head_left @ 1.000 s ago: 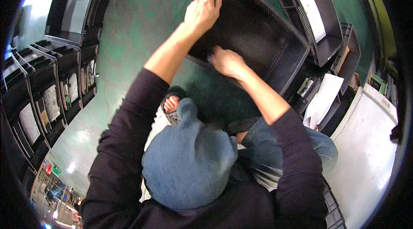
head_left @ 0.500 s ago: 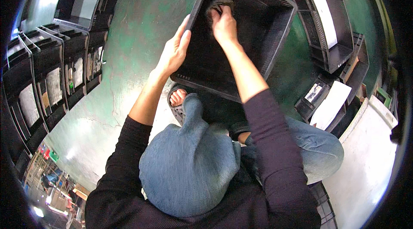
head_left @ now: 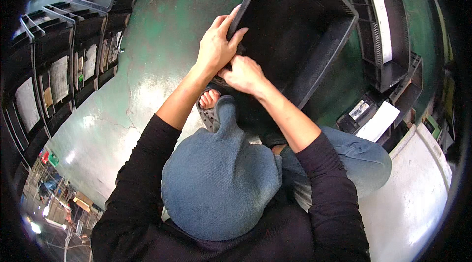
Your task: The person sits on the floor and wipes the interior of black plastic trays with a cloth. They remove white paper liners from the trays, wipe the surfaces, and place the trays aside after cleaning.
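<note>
Black plastic crate (head_left: 295, 21), just beyond the left foot (head_left: 209, 97). Looks stiff, fairly light for its bulk, maybe a bit slick, so I'd hold the rim (head_left: 328, 60). Left hand (head_left: 216, 45) has fingers clamped on its left side; right hand (head_left: 244, 74): fingers curled at the near left corner, can't tell around what.

Floor (head_left: 162, 48): green coating, patchy and glossy, a thin crack (head_left: 129, 109) on the person's left. Standing directly on it: a bank of black plastic crates (head_left: 55, 40) at far left, further black crates (head_left: 397, 28) grouped at right, one perforated grey clog (head_left: 208, 120), worn.
</note>
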### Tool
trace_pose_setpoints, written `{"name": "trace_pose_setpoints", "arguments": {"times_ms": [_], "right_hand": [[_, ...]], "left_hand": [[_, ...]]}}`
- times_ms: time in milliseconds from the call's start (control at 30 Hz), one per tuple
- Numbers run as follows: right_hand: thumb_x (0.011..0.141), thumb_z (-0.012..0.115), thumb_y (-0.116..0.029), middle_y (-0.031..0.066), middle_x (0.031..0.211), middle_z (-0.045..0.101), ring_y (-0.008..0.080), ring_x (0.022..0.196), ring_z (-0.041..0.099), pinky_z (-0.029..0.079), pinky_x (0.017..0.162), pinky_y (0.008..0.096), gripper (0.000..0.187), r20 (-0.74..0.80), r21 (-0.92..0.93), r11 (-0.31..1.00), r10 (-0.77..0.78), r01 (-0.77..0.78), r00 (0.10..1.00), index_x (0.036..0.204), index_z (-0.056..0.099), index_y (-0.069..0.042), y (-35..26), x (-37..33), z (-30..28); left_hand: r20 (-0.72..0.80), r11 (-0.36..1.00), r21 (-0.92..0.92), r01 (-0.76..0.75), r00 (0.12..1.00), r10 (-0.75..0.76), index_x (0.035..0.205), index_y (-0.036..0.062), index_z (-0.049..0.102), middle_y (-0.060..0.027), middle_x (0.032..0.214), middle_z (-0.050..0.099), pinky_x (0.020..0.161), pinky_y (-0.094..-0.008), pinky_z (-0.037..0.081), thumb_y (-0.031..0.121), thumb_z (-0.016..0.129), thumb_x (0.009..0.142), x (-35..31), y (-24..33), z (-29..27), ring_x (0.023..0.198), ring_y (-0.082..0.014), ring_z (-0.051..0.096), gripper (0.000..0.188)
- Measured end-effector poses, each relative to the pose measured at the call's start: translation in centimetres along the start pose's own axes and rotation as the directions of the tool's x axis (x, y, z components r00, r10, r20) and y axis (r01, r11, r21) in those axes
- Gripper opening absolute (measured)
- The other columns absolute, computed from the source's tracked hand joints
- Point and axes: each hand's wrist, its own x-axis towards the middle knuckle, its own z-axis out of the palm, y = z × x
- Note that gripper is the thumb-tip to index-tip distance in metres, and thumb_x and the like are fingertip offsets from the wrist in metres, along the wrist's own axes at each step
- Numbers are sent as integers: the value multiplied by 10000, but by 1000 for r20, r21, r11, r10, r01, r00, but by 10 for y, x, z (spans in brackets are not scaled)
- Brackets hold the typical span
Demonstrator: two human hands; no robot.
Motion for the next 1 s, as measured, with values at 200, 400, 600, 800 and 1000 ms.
{"name": "trace_pose_setpoints", "arguments": {"times_ms": [200, 400, 600, 800, 1000], "right_hand": [[790, 515, -297, 263, 971, 638, 402, 930, 625, 497, 813, 482, 381, 35, -177, 973, 154, -145, 987, 1018, 608, -6, 58, -68, -31], [811, 524, -251, 231, 988, 648, 364, 937, 639, 519, 793, 446, 321, 77, -219, 950, 247, -225, 966, 996, 652, -22, 79, -58, -24], [794, 529, -76, 257, 971, 627, 397, 890, 618, 502, 771, 468, 283, -318, -237, 926, -360, 294, 877, 1063, 574, -1, 67, 34, 14], [829, 499, -128, 240, 944, 642, 401, 880, 627, 507, 782, 486, 264, -436, -115, 977, -212, 180, 874, 1058, 612, -62, 76, 35, 1], [825, 518, -124, 183, 954, 660, 354, 908, 637, 511, 779, 472, 255, -114, -419, 897, -207, 142, 972, 1046, 640, -89, 75, -20, -16]], "left_hand": [[-2, 995, -71, 72, 997, -72, 1322, 111, 486, -170, 1246, 542, 965, -366, 423, 159, 590, 848, 4, 6, 0, 1138, -344, 536, 488], [47, 993, -113, 37, 998, -32, 1351, 192, 454, -150, 1263, 527, 929, -398, 454, 174, 582, 852, 4, 15, 14, 1094, -360, 557, 515], [19, 995, -95, -35, 999, 37, 1345, 176, 460, -159, 1227, 551, 915, -401, 464, 164, 569, 844, 2, 11, 15, 1079, -360, 563, 513], [43, 990, -133, -36, 998, 42, 1353, 155, 444, -155, 1210, 562, 920, -410, 457, 138, 556, 830, 4, 9, 19, 1071, -367, 560, 535], [75, 990, -138, -31, 996, 41, 1359, 168, 434, -148, 1212, 562, 915, -419, 461, 132, 557, 828, 6, 10, 13, 1065, -367, 563, 546]]}}
